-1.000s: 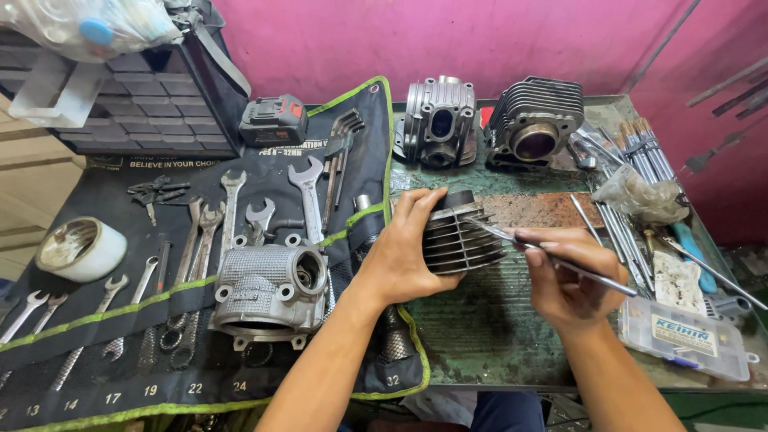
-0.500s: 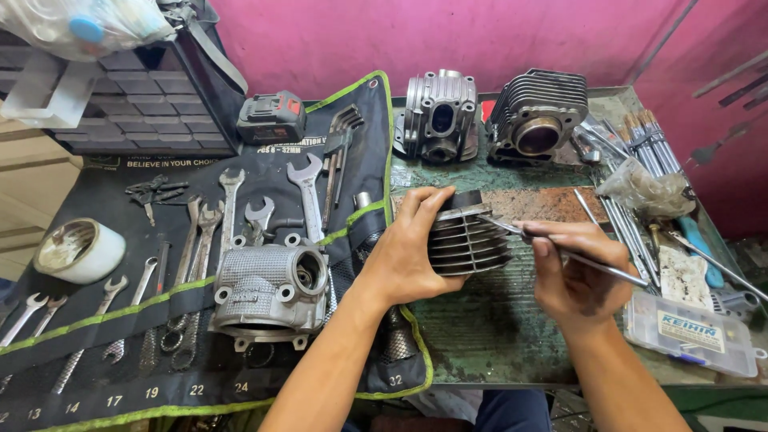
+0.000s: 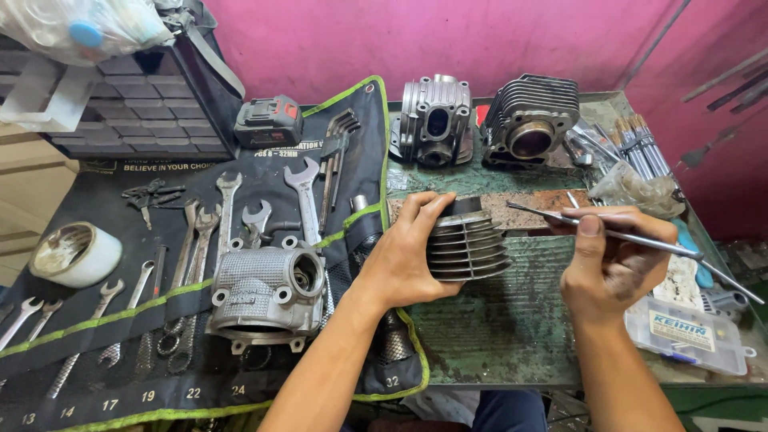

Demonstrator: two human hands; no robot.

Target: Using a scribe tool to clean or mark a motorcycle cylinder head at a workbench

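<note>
The left hand (image 3: pixel 404 260) wraps around a dark finned cylinder (image 3: pixel 468 244), fingers curled over its top and thumb underneath, holding it just above the green bench (image 3: pixel 512 320). The right hand (image 3: pixel 612 260) pinches a thin metal pick (image 3: pixel 632 238) between thumb and fingers; the pick's tip points left toward the cylinder, close to its upper edge, and its long handle runs out past the hand to the right.

At the bench's right edge, just beside the right wrist, lies a flat clear plastic box (image 3: pixel 688 336) with a white rectangular label bearing blue print. Behind it is a crumpled clear bag (image 3: pixel 636 188) next to a row of brushes (image 3: pixel 636 140). A roll of white tape (image 3: pixel 74 254) sits at the far left on a black tool roll (image 3: pixel 120 376) edged in bright green, with white numbers printed along its lower pockets and white lettering near its top. Wrenches (image 3: pixel 224 212) lie in the roll's pockets, and a pale grey engine casing (image 3: pixel 268 292) rests on top of it. A black and red battery pack (image 3: pixel 268 122) stands at the roll's upper edge.

At the back of the bench stand a grey cylinder head (image 3: pixel 434 120) and a second finned cylinder (image 3: pixel 530 120), side by side. The bench top is worn green, scuffed and stained, with a rusty strip across its middle. The wall (image 3: pixel 480 40) behind is painted deep pink.
</note>
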